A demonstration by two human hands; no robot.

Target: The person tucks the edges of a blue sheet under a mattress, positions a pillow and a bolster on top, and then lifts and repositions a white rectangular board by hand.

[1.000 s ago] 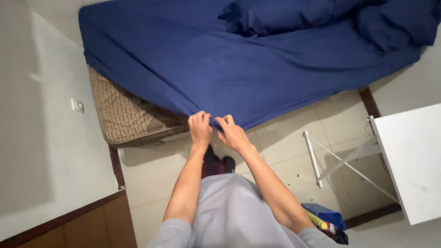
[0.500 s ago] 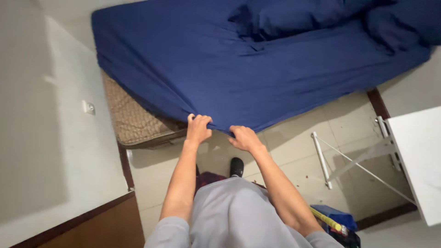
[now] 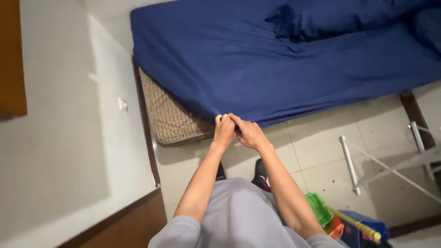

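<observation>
Bedroom seen from above: pale tiled floor, white wall with a small socket, and a low mattress as the landmark throughout

Covering most of the mattress, a dark blue sheet, stretched smooth across the top, with a rumpled blue duvet heaped along the far side

At the near corner of the mattress, bare quilted brown ticking left uncovered, the sheet's edge running diagonally across it

Just off that near corner, both hands pressed close together, touching each other, gripping one point of the sheet's lower edge: left hand curled into a fist over the cloth, right hand closed around the same bunched bit, fingers folded under the fabric

Sheet pulled taut from the grip up toward the far end of the mattress, creases fanning out from the hands

Below the hands, bare forearms, a grey shirt, and dark shoes on the floor beside the mattress edge

Further from the mattress, to the right on the floor, white metal legs of a folding frame, and nearer the person a green plastic dustpan with a yellow-handled tool atop a blue container
</observation>
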